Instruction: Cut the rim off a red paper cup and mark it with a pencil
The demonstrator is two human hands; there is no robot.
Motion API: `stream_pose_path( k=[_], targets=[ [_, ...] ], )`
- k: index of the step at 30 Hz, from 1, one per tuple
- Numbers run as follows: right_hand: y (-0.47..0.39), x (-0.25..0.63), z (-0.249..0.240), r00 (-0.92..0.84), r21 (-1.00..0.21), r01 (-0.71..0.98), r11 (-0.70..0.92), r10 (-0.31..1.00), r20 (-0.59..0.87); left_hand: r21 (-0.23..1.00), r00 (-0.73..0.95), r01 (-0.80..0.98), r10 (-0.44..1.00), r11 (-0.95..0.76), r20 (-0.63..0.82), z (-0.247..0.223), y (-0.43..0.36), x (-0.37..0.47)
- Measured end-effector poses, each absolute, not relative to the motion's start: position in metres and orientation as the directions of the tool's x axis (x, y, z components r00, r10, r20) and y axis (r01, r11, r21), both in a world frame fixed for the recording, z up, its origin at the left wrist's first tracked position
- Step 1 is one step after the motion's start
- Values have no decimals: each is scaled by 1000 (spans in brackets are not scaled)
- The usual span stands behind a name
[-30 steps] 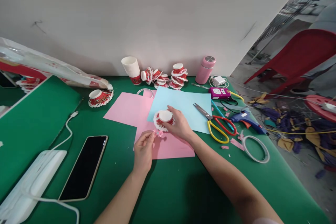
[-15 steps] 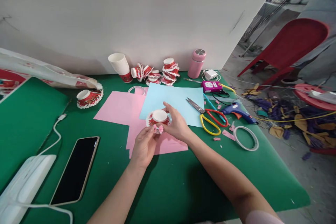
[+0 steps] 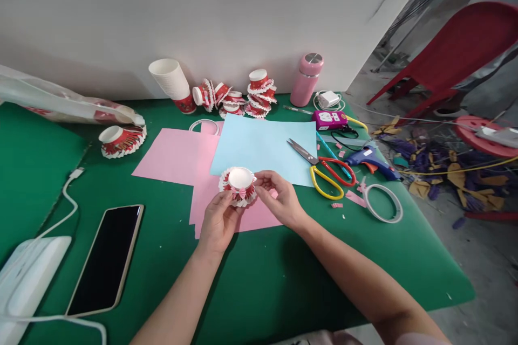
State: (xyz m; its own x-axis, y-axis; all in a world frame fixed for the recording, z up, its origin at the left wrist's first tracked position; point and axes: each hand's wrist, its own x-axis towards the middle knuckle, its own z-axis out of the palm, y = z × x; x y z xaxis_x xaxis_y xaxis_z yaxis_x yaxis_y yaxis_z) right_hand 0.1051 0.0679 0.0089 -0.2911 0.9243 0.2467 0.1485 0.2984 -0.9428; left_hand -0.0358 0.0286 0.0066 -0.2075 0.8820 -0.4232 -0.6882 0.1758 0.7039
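Observation:
A red and white paper cup piece point(image 3: 240, 179) with a pleated, fanned-out rim is held above the pink paper point(image 3: 206, 199). A small pink bow point(image 3: 242, 192) sits against its near side. My left hand point(image 3: 220, 218) grips the near left edge of the cup piece, thumb by the bow. On the right, my right hand point(image 3: 280, 199) has its bent fingertips at the cup piece's right edge; its thumb and forefinger are slightly apart. Light blue paper point(image 3: 263, 145) lies just behind.
Scissors point(image 3: 319, 164), a glue gun point(image 3: 374, 161) and a tape roll point(image 3: 383, 203) lie at right. Similar cup pieces point(image 3: 259, 94), stacked cups point(image 3: 170, 83) and a pink bottle point(image 3: 306, 81) line the wall. A phone point(image 3: 106, 259) lies at left.
The cup piece is tilted more toward me, with the bow now against it. My right hand has drawn back from over its far side to its right edge. The camera view has shifted slightly.

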Motion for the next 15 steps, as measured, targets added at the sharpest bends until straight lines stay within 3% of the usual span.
stream_pose_path(
  k=[7, 15],
  targets=[
    [60, 102, -1, -368, -829, 271, 490, 848, 381, 718, -206, -658, 863, 227, -462, 0, 27, -34],
    [62, 100, -4, -391, -735, 315, 600, 788, 476, 730, -163, -640, 885, 241, -435, 3, 26, -32]
  ],
)
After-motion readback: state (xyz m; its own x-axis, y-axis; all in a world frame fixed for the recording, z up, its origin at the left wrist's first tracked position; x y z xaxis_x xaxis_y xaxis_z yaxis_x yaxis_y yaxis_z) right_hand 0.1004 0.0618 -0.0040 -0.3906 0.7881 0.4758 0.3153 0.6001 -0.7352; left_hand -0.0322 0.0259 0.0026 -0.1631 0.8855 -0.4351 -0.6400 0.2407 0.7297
